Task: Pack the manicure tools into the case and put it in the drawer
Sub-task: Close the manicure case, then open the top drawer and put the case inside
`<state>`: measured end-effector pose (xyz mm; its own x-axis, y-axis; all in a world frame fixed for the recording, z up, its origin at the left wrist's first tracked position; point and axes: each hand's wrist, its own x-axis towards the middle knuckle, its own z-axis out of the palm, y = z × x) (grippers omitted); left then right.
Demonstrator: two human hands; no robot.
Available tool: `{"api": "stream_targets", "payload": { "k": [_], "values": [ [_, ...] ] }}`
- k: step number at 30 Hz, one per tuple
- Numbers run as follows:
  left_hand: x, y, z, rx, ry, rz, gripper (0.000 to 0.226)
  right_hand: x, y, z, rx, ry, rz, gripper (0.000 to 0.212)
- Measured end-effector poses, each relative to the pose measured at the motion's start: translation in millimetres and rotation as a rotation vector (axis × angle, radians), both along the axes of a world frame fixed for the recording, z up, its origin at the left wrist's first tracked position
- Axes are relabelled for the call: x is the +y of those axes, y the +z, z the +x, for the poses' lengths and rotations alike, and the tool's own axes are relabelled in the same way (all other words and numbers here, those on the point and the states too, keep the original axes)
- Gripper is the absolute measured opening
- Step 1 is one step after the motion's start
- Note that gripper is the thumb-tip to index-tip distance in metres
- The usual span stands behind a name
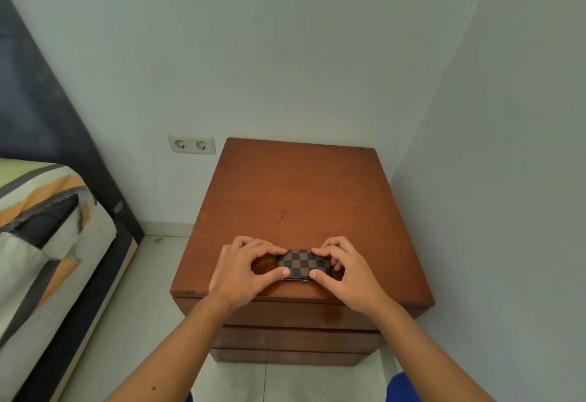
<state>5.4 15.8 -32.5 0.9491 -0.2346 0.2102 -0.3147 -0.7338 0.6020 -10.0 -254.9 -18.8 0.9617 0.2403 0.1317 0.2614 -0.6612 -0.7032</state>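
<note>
While lying closed at lower centre of frame, the small brown-and-black chequered case [303,264] sits near the front edge of the reddish-brown wooden nightstand surface [295,198]. Left hand [245,270] and right hand [344,271] pinch its ends, fingers curled. Advise pressing evenly until the front clasp [305,280] seats, then opening a drawer [285,314] below.

Checkered brown-black case [303,264] closed, flat near nightstand [298,192] front edge

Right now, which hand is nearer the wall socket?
Left. The left hand grips the case's left end, on the wall socket's side; the right hand grips its right end, farther away.
</note>
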Motion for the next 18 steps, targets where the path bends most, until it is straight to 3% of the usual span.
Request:
{"api": "stream_targets", "payload": {
  "k": [3,8,12,16,18],
  "values": [
    [-1,5,-3,0.026,-0.006,-0.008,0.046,-1,3,-2,0.022,-0.021,0.001,0.044],
    [28,15,-19,0.168,0.063,-0.277,0.050,-23,12,-25,0.020,-0.094,0.050,0.051],
    [85,8,-38,-0.075,0.237,-0.055,0.065,-73,10,-56,-0.083,-0.381,-0.071,0.073],
    [109,-15,-65,0.217,0.489,-0.258,0.088,-96,-3,-80,0.133,-0.730,0.063,0.124],
    [94,-16,-78,0.355,0.454,-0.470,0.068,-94,-7,-87,0.299,-0.750,0.264,0.120]
  ]
}}
